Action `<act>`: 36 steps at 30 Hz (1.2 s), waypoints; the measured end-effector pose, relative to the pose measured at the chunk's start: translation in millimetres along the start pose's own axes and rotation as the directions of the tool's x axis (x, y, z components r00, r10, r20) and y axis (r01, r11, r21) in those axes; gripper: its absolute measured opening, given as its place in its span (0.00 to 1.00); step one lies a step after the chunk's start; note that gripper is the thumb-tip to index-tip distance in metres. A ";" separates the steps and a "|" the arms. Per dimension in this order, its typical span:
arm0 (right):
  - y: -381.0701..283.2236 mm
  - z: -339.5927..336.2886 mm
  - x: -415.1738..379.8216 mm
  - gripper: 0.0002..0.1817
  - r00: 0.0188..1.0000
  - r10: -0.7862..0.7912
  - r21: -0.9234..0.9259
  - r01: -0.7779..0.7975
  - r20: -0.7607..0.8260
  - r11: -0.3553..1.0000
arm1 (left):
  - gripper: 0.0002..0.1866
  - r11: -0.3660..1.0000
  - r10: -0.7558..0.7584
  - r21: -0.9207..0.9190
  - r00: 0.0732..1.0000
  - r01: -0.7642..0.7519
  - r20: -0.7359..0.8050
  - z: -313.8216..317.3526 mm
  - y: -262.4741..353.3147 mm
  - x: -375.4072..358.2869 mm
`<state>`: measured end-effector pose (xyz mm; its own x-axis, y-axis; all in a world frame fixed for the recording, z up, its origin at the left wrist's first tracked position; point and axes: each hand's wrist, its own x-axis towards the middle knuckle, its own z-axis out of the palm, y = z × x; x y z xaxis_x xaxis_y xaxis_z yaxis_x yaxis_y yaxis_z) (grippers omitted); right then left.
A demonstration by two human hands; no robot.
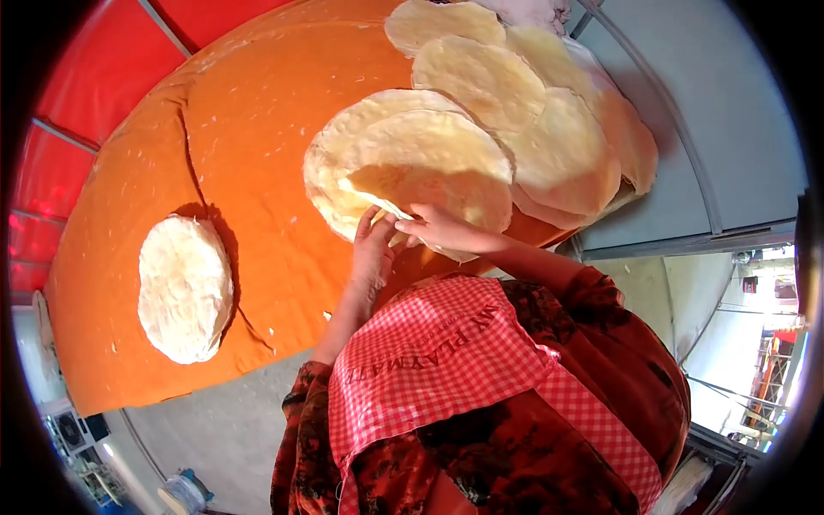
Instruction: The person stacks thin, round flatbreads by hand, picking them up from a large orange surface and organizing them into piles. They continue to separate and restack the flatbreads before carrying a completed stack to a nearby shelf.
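A round, thin flatbread lies on top of another flatbread near the table's front edge. My left hand and my right hand meet at the near edge of the top one. Its edge is lifted and folded up a little between them. The fingers of both hands are pinched on this edge, close together. A shadow falls across the bread just beyond my fingers.
Several more flatbreads overlap at the right of the orange-covered table. A thick stack of pale flatbreads sits at the left. A grey panel stands along the right side.
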<state>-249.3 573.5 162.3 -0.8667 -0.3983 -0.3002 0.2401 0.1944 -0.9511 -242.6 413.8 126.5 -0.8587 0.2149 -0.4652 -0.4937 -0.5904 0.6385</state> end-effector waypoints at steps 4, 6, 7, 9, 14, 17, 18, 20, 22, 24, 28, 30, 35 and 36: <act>22.8 -7.4 8.0 0.20 0.993 -0.115 -0.296 0.107 -0.007 0.949 | 0.18 0.998 -0.065 -0.004 0.997 0.066 0.041 5.1 13.1 -4.2; 25.7 -10.0 11.7 0.19 0.977 -0.211 -0.328 0.190 -0.031 0.925 | 0.15 0.998 -0.057 0.020 0.998 0.056 0.030 6.4 13.7 -0.6; 27.5 -7.1 11.2 0.18 0.965 -0.255 -0.263 0.230 -0.065 0.937 | 0.14 0.999 -0.040 0.002 0.999 0.040 0.024 3.7 12.3 0.4; 30.0 -5.3 12.8 0.16 0.975 -0.194 -0.280 0.156 -0.112 0.947 | 0.11 0.999 -0.010 -0.033 1.000 0.010 0.010 -5.9 4.0 4.2; -17.4 -74.3 49.0 0.11 0.944 0.140 -0.550 -0.290 -0.298 0.784 | 0.10 0.989 0.105 0.128 0.972 -0.079 -0.210 -12.3 -10.8 9.2; -99.3 -206.2 67.8 0.13 0.900 -0.123 -0.763 -0.275 -0.419 0.585 | 0.09 0.981 0.106 0.187 0.957 -0.056 -0.271 -53.5 -35.4 28.3; -119.5 -251.2 69.7 0.12 0.871 -0.377 -0.779 -0.010 -0.314 0.626 | 0.09 0.977 0.106 0.208 0.960 -0.052 -0.258 -68.1 -42.4 36.9; -184.8 -296.3 83.2 0.11 0.792 -0.576 -0.952 -0.020 -0.201 0.305 | 0.09 0.996 0.060 0.086 0.964 -0.039 -0.258 -68.5 -40.7 31.2; -231.7 -283.9 63.2 0.11 0.789 -0.608 -0.956 0.103 -0.090 0.276 | 0.09 1.000 0.002 0.023 0.967 0.004 -0.255 -62.9 -35.3 26.9; -247.8 -213.1 27.9 0.11 0.843 -0.525 -0.869 0.166 -0.121 0.467 | 0.11 0.997 -0.063 0.022 0.964 0.071 -0.260 -57.2 -25.4 18.3; -196.3 -99.3 -2.1 0.14 0.930 -0.291 -0.933 -0.119 -0.224 0.339 | 0.15 0.998 -0.052 0.008 0.969 0.056 -0.242 -42.5 -10.3 0.6; -105.3 -54.8 8.7 0.18 0.803 -0.313 -0.602 -0.070 -0.507 0.795 | 0.14 0.992 -0.097 0.061 0.979 0.109 -0.179 -34.8 2.3 -11.5; 8.2 19.7 0.2 0.10 0.983 -0.181 -0.931 0.065 -0.001 0.358 | 0.14 0.994 -0.095 0.045 0.988 0.102 -0.122 -31.4 1.4 -17.3; 10.3 23.4 -2.9 0.11 0.967 -0.254 -0.915 0.113 0.012 0.387 | 0.14 0.994 -0.098 0.047 0.990 0.103 -0.101 -32.2 0.9 -17.5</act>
<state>-234.1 555.6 151.6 -0.8941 -0.4451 -0.0499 -0.4049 0.8508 -0.3348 -223.5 384.5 115.5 -0.7877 0.1922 -0.5854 -0.5858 -0.5280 0.6149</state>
